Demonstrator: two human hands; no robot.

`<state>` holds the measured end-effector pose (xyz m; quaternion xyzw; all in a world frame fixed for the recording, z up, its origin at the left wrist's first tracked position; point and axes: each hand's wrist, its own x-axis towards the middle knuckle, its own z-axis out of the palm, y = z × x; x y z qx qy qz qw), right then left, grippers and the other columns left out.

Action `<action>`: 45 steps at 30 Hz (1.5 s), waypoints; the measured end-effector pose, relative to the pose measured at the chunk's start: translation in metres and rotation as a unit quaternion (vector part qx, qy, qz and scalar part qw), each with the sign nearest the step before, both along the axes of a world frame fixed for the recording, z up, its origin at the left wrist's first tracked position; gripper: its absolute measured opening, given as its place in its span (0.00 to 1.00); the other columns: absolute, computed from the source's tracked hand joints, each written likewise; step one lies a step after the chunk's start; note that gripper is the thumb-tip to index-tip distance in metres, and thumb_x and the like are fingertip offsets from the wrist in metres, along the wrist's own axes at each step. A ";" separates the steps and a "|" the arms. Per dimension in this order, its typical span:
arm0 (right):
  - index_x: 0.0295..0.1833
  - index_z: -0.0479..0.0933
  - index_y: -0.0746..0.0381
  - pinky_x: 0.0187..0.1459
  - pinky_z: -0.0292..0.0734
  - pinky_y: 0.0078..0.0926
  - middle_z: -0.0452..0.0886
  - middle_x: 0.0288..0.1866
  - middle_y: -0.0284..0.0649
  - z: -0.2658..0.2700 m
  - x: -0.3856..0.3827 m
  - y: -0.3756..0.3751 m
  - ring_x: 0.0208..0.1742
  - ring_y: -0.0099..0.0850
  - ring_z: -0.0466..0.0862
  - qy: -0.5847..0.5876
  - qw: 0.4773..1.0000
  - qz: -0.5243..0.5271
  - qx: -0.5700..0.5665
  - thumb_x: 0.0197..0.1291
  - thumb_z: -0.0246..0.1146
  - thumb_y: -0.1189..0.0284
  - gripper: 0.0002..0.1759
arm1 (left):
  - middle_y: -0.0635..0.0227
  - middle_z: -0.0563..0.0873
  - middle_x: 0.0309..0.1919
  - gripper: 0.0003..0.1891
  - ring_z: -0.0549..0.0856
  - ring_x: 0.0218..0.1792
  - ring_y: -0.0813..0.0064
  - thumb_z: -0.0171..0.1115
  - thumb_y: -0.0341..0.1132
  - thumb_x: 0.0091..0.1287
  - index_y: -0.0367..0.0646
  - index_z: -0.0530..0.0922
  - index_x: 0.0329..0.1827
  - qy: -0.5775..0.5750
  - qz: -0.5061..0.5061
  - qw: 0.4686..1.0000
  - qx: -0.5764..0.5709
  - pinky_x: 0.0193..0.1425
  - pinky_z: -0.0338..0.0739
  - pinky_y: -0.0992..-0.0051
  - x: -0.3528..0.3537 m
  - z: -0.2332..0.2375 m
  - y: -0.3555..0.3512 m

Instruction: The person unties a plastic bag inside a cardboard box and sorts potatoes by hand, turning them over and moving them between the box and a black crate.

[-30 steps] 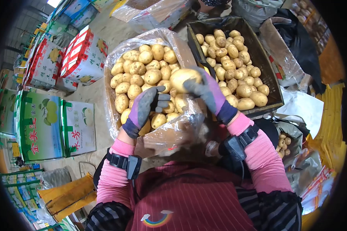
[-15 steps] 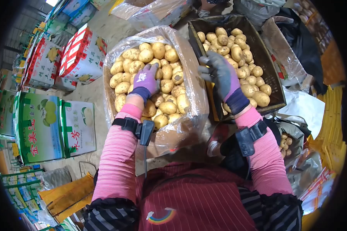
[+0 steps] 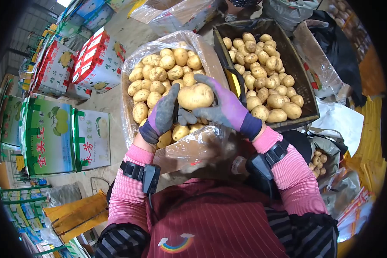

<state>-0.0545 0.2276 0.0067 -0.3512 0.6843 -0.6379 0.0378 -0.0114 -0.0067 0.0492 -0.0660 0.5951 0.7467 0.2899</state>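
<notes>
A large pale potato (image 3: 195, 96) is held up over a plastic-lined cardboard box (image 3: 215, 64) heaped with potatoes. My right hand (image 3: 223, 103), in a purple and grey glove, grips this potato with thumb and fingers at its right side. On its left is my left hand (image 3: 163, 112), gloved alike, with the thumb raised beside the potato and the fingers spread beneath it. Whether the left fingers bear any of its weight is unclear. To the right of the box stands a dark crate (image 3: 307, 114) holding many more potatoes.
Printed cartons (image 3: 53, 137) stand at the left, with red-and-white boxes (image 3: 99, 62) behind. Another lined box (image 3: 172, 19) is at the top. A bag with potatoes (image 3: 327, 146) lies low at the right. Part of another person (image 3: 236, 7) shows at the top edge.
My right hand has moved left from beside the crate and now grips a large potato. My left hand has left the heap's surface and turned palm inward beside that potato.
</notes>
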 end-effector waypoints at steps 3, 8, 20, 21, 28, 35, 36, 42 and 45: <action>0.70 0.71 0.61 0.48 0.83 0.23 0.84 0.51 0.43 0.016 -0.002 0.012 0.47 0.29 0.86 -0.341 0.935 -0.048 -0.080 0.62 0.75 0.58 0.36 | 0.60 0.89 0.47 0.25 0.89 0.40 0.74 0.50 0.49 0.82 0.38 0.74 0.70 0.054 0.106 0.990 -0.076 0.43 0.82 0.79 0.006 0.004 0.007; 0.64 0.74 0.60 0.34 0.85 0.21 0.82 0.50 0.41 -0.032 -0.066 0.049 0.42 0.32 0.88 -0.503 0.787 -0.197 -0.298 0.71 0.64 0.50 0.28 | 0.59 0.88 0.54 0.23 0.87 0.53 0.65 0.61 0.32 0.73 0.40 0.74 0.71 0.176 0.161 0.896 -0.375 0.60 0.82 0.72 0.020 -0.025 -0.048; 0.73 0.68 0.66 0.51 0.83 0.25 0.82 0.58 0.40 0.012 -0.025 0.009 0.50 0.27 0.85 -0.375 0.919 -0.085 -0.085 0.74 0.60 0.59 0.30 | 0.56 0.82 0.57 0.30 0.82 0.55 0.49 0.74 0.45 0.57 0.48 0.76 0.63 0.278 -0.272 0.561 -0.731 0.60 0.78 0.54 0.008 -0.012 -0.037; 0.72 0.70 0.66 0.50 0.83 0.24 0.83 0.56 0.40 0.014 -0.020 0.005 0.49 0.26 0.85 -0.355 0.928 -0.085 -0.077 0.74 0.60 0.59 0.29 | 0.56 0.84 0.53 0.27 0.84 0.51 0.49 0.74 0.47 0.57 0.46 0.77 0.57 0.267 -0.292 0.527 -0.752 0.56 0.80 0.54 0.005 -0.011 -0.034; 0.70 0.73 0.69 0.51 0.79 0.23 0.84 0.52 0.39 0.001 -0.012 0.005 0.47 0.24 0.82 -0.278 0.956 -0.083 -0.046 0.73 0.63 0.62 0.28 | 0.50 0.88 0.41 0.32 0.88 0.43 0.52 0.70 0.63 0.61 0.37 0.82 0.46 0.172 -0.022 0.702 -0.691 0.51 0.81 0.58 0.020 -0.022 -0.049; 0.82 0.60 0.58 0.68 0.73 0.31 0.77 0.69 0.47 0.031 0.021 0.009 0.64 0.33 0.79 -0.260 0.957 0.104 0.081 0.66 0.69 0.63 0.42 | 0.69 0.89 0.38 0.29 0.85 0.29 0.79 0.55 0.62 0.76 0.43 0.80 0.59 0.052 0.278 0.956 -0.076 0.29 0.78 0.81 0.048 -0.028 -0.022; 0.82 0.60 0.58 0.68 0.73 0.31 0.77 0.69 0.47 0.025 0.023 0.003 0.64 0.33 0.79 -0.258 0.957 0.103 0.083 0.66 0.69 0.63 0.42 | 0.68 0.89 0.39 0.29 0.86 0.29 0.79 0.54 0.61 0.77 0.42 0.79 0.59 0.040 0.270 0.961 -0.045 0.29 0.79 0.81 0.046 -0.014 -0.006; 0.80 0.58 0.63 0.71 0.71 0.36 0.77 0.69 0.50 0.021 0.026 -0.002 0.70 0.37 0.77 -0.201 0.979 0.019 -0.040 0.60 0.75 0.57 0.49 | 0.62 0.89 0.45 0.27 0.88 0.35 0.74 0.55 0.54 0.78 0.43 0.74 0.68 0.040 0.157 0.984 -0.073 0.35 0.81 0.78 0.040 0.017 0.020; 0.74 0.66 0.66 0.45 0.85 0.19 0.83 0.57 0.46 0.022 0.007 0.018 0.48 0.26 0.87 -0.387 0.899 0.114 -0.169 0.69 0.67 0.49 0.41 | 0.57 0.84 0.59 0.29 0.87 0.49 0.70 0.57 0.46 0.78 0.41 0.67 0.76 0.134 0.145 0.977 -0.087 0.48 0.82 0.76 0.040 0.020 0.028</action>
